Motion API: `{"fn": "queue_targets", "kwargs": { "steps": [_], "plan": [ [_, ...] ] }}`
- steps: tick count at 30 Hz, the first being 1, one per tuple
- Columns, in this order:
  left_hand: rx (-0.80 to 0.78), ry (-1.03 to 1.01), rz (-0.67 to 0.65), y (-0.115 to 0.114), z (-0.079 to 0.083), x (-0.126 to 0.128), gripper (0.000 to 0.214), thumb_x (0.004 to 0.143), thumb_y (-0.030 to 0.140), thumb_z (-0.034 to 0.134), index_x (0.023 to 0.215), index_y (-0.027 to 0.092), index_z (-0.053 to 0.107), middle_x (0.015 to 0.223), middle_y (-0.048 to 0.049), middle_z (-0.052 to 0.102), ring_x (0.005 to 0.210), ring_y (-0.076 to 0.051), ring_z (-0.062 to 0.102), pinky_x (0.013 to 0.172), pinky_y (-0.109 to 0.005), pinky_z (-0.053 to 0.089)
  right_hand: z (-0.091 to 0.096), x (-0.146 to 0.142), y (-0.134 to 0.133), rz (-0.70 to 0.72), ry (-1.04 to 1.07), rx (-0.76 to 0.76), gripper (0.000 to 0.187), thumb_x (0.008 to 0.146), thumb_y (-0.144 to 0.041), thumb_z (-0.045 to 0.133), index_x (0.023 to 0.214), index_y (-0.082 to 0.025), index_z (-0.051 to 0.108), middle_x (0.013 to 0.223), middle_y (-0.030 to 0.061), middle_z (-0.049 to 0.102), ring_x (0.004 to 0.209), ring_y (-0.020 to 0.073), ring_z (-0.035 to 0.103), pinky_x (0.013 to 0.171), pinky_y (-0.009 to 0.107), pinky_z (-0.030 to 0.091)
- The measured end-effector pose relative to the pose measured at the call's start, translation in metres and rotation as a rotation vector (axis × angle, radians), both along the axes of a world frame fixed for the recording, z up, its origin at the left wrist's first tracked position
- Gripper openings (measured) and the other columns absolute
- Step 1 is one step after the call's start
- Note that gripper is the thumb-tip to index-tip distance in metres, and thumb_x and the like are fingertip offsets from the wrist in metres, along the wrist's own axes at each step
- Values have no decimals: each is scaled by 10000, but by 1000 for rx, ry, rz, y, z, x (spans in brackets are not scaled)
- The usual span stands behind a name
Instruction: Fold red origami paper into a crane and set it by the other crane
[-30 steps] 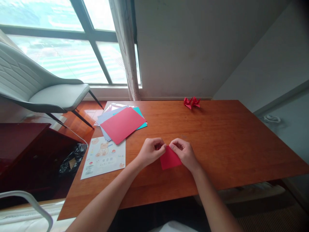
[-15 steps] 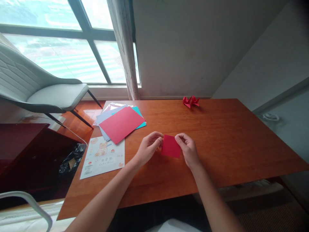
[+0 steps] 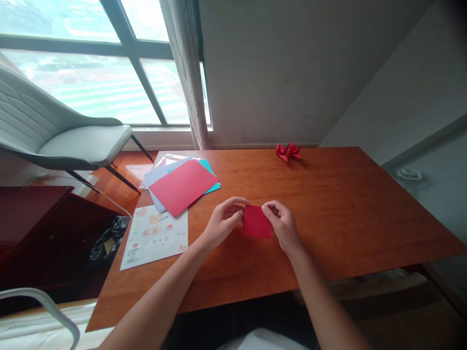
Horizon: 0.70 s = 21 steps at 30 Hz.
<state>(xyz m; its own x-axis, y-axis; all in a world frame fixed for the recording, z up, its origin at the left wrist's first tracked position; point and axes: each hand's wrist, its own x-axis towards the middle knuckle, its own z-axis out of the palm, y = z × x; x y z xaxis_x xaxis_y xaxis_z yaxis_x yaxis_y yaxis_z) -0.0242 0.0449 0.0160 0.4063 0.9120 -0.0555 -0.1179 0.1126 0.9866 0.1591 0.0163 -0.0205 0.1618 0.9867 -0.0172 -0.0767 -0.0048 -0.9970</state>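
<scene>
A small red square of paper [image 3: 257,222] is held up just above the wooden table, in front of me. My right hand [image 3: 280,221] pinches its upper right corner between thumb and fingers. On the other side, my left hand [image 3: 226,218] has its thumb at the paper's left edge, its index finger stretched over the upper left corner and its other fingers curled, partly hidden. Two folded red paper figures [image 3: 288,151] stand near the table's far edge.
On the left of the wooden table [image 3: 350,209] lies a pile of coloured sheets, a red sheet [image 3: 183,187] on top. A printed bear cover sheet [image 3: 156,238] is nearer me. A white chair [image 3: 85,143] stands by the window beyond the table's left side.
The left index finger has stretched out over the paper's upper left corner. The paper and right hand have shifted very slightly left.
</scene>
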Motion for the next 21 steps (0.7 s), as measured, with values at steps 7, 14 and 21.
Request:
{"fn": "queue_targets", "kwargs": {
  "steps": [7,14,21],
  "plan": [
    [43,5,-15,3,-10,1,239,801,302,699,987,152,684,905,-72,721,792,-169,644,683,-243,481,2,0,0,40,-35,-9,248,860,-442,678,802,-205,631,717,-13,606,644,137,542,592,245,423],
    [88,106,70,2,-15,1,195,823,328,666,832,135,689,735,-25,663,659,-128,564,611,-224,436,8,-3,0,94,-87,36,214,884,-415,631,821,-213,656,781,6,651,730,163,598,661,262,484],
    [-117,-4,209,6,-9,-1,244,759,366,725,732,141,633,670,15,609,598,-96,496,549,-191,382,1,-3,-3,125,-113,102,279,862,-262,594,1133,-263,660,1124,47,693,1007,214,649,796,308,532]
  ]
}}
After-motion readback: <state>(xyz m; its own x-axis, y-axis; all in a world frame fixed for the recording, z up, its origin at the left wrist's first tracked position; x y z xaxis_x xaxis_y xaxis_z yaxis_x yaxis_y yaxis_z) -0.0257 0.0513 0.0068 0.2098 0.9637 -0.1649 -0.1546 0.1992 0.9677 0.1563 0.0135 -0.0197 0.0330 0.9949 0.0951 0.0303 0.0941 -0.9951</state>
